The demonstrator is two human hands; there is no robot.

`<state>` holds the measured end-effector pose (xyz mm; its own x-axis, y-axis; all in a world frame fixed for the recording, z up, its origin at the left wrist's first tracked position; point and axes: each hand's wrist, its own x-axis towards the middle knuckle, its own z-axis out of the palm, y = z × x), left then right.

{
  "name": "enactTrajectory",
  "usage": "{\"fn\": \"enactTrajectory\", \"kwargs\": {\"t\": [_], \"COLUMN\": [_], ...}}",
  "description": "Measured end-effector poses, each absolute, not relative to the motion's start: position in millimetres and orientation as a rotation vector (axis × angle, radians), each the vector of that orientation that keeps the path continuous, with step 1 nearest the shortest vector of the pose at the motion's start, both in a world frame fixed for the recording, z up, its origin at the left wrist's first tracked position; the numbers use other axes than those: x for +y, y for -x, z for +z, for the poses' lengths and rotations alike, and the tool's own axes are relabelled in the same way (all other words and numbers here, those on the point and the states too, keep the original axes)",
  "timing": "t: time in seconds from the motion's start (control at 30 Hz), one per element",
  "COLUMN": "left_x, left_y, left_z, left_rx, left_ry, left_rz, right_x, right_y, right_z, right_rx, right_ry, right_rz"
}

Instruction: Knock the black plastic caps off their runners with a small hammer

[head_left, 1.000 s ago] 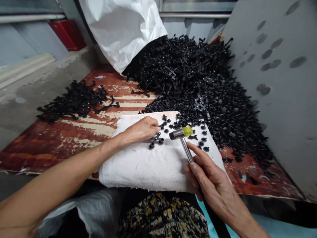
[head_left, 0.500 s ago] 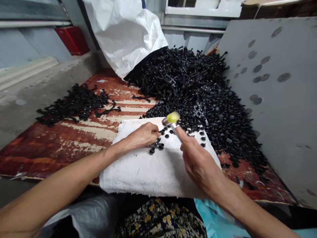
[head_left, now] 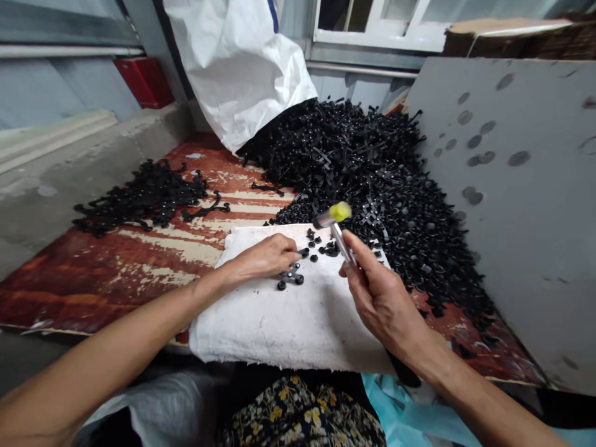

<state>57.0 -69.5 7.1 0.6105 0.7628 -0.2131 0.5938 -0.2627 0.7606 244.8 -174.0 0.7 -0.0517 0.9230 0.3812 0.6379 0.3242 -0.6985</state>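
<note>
My right hand is wrapped round the handle of a small mallet with a yellow face on one end of its head. The mallet head is raised above the white cloth pad. On the pad's left side, my left hand pinches a black jointed plastic piece with round feet, its crossed arms showing below the fingers. Several small black round caps lie loose on the cloth between the two hands.
Behind the pad rises a large heap of black parts, spilling from a white sack. A smaller pile of black jointed pieces lies left on the worn red board. A grey panel bounds the right side.
The mallet has risen and its head is now clearer of the cloth. My left hand keeps hold of the black piece near the same spot. The camera view has shifted slightly.
</note>
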Motion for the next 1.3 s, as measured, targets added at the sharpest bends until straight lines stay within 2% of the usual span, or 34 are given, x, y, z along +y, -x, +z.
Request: {"fn": "enactTrajectory", "kwargs": {"t": [0.07,0.17,0.27,0.37,0.43,0.53,0.7,1.07,1.3], "left_x": [-77,-93,-111,-123,-129,-136,-135,-81,-80], "left_y": [-56,-57,-54,-47,-43,-46,-58,-65,-68], "left_z": [15,25,27,24,23,23,17,15,9], "left_rx": [0.916,0.751,0.872,1.238,1.364,1.251,1.158,0.888,0.939], "left_ry": [-2.019,-2.166,-2.293,-2.186,-2.042,-1.969,-1.968,-1.977,-1.962], "left_rz": [0.189,0.146,0.336,0.602,0.566,0.435,0.425,0.166,0.155], "right_x": [-174,-176,-183,-193,-198,-203,-208,-227,-230], "right_y": [-243,-238,-235,-231,-229,-222,-214,-242,-244], "right_z": [6,8,4,-2,-6,-12,-15,-21,-26], "right_rx": [-1.644,-1.486,-1.335,-1.158,-1.061,-1.021,-1.092,-0.824,-0.761], "right_ry": [1.435,1.442,1.376,1.331,1.309,1.274,1.237,1.342,1.286], "right_rz": [0.559,0.961,1.218,1.186,1.119,1.074,1.136,1.144,1.201]}}
